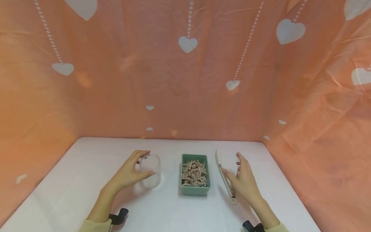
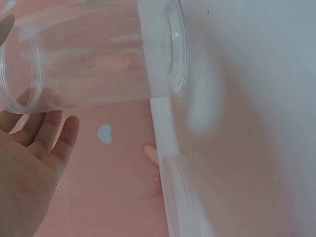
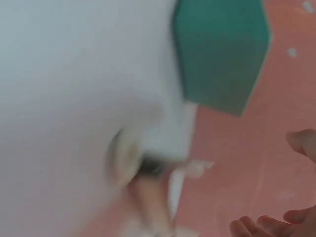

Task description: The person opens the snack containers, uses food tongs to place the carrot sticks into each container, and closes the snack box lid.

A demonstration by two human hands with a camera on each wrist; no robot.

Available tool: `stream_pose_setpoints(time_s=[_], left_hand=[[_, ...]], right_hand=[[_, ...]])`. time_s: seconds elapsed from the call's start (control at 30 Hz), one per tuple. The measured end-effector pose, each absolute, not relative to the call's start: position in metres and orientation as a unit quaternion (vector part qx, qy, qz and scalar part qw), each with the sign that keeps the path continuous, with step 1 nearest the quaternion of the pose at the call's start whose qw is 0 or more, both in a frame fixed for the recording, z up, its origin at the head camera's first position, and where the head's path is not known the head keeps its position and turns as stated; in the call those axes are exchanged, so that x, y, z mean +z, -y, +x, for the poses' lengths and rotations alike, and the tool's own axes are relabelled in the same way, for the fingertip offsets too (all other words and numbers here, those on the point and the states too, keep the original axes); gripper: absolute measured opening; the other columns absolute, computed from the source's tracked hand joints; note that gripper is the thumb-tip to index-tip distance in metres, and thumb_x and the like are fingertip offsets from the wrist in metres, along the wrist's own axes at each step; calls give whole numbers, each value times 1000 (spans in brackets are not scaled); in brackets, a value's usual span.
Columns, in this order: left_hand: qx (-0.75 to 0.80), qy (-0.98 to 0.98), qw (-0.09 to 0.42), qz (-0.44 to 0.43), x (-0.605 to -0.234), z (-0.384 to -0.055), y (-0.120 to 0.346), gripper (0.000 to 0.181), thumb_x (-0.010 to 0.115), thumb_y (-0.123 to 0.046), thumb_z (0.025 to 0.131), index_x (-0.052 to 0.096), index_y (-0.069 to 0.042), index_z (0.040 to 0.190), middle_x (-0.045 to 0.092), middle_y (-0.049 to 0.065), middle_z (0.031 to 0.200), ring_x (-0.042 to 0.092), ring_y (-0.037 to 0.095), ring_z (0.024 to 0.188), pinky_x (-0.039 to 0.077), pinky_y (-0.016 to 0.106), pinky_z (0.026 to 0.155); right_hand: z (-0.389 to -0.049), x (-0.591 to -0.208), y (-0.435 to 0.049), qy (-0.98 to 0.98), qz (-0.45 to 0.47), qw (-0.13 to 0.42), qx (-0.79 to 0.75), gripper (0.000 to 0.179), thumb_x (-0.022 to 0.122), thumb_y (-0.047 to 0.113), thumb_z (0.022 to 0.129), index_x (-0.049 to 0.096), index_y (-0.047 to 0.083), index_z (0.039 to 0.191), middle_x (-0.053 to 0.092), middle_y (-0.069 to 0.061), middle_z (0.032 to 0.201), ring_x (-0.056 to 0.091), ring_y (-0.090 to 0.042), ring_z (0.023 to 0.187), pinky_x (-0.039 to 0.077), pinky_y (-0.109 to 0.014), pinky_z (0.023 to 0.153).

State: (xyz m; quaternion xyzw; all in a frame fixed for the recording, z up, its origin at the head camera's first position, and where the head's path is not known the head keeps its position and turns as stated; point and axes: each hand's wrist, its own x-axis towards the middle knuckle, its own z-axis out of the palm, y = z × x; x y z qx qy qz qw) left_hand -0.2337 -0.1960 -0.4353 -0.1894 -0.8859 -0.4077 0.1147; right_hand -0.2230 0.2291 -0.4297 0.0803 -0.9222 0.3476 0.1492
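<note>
My left hand (image 1: 130,172) curls round the mouth of a clear plastic jar (image 1: 155,175), thumb on the near side and fingers on the far side. In the left wrist view the jar (image 2: 94,59) looks empty, with the fingers at its rim. Beside my right hand (image 1: 244,180) is a pair of pale tongs (image 1: 226,180), its arms spread and its ring end towards me. The thumb and fingers stand apart around the tongs. In the right wrist view the tongs (image 3: 150,192) are blurred, away from the spread fingers (image 3: 269,226).
Between the hands stands a green rectangular box (image 1: 195,191) filled with brownish-grey dried strips (image 1: 195,173). The white table (image 1: 116,145) meets an orange cloth backdrop (image 1: 174,96) with white hearts. Black straps (image 1: 118,217) sit at the wrists.
</note>
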Motion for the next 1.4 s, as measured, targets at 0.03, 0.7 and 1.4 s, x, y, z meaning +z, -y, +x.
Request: stream_pose_setpoints(time_s=[0.03,0.7,1.4], left_hand=[[-408,886,116,-188,-435,-233,196,76,90,-23,82,54,1,144,58,12,137,58,31,120,51,45,96],[-411,892,79,-172,-432,-230,201,81,88,-31,84,48,0,148,57,18,137,59,40,113,51,50,92],[-426,887,59,-167,-435,-231,205,72,90,-29,81,57,2,136,62,16,127,59,29,108,50,47,92]], right_hand=[[-223,-432,-234,928,78,146,335,86,77,24,95,26,-6,158,42,-34,150,56,-48,124,52,-63,95],[-242,-456,-262,974,42,16,223,110,88,47,79,33,-19,148,53,-28,113,56,-28,86,55,-49,76],[-244,-457,-260,969,32,3,244,101,93,30,73,39,-19,143,55,-29,111,58,-27,83,58,-46,73]])
